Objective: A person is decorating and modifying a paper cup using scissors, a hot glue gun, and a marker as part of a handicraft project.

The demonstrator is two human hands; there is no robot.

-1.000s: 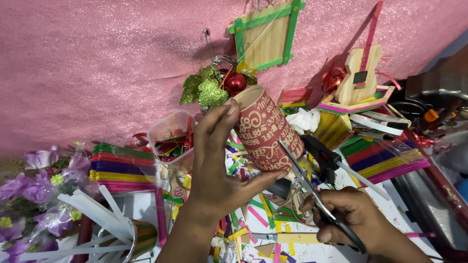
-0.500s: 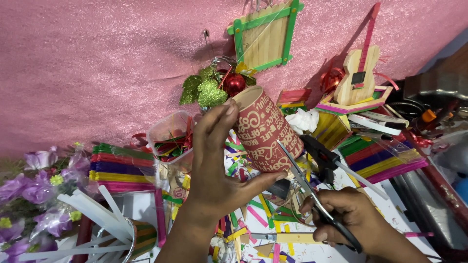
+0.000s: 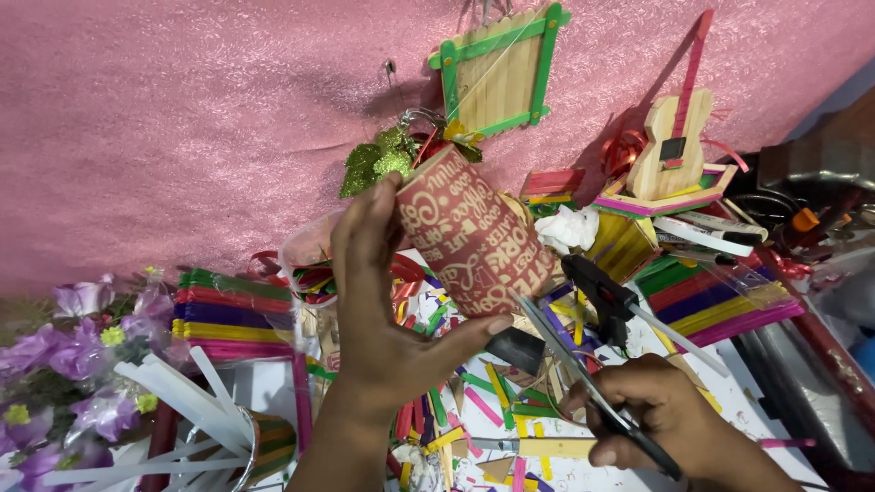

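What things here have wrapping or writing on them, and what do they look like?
Paper cup: held tilted in the left hand, red with white lettering all round.
Stick packs: left of the hand, clear wrap over green, red, purple, yellow and pink layers.
Stick packs: right of the black glue gun, clear wrap over similar coloured layers.
No screens or signs.

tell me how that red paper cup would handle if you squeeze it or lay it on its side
The red paper cup is held between the thumb and fingers of the left hand alone, so it is probably light. Its thin paper wall would likely dent under a firm squeeze. Being round and tapered, it would probably roll in a curve if laid down.
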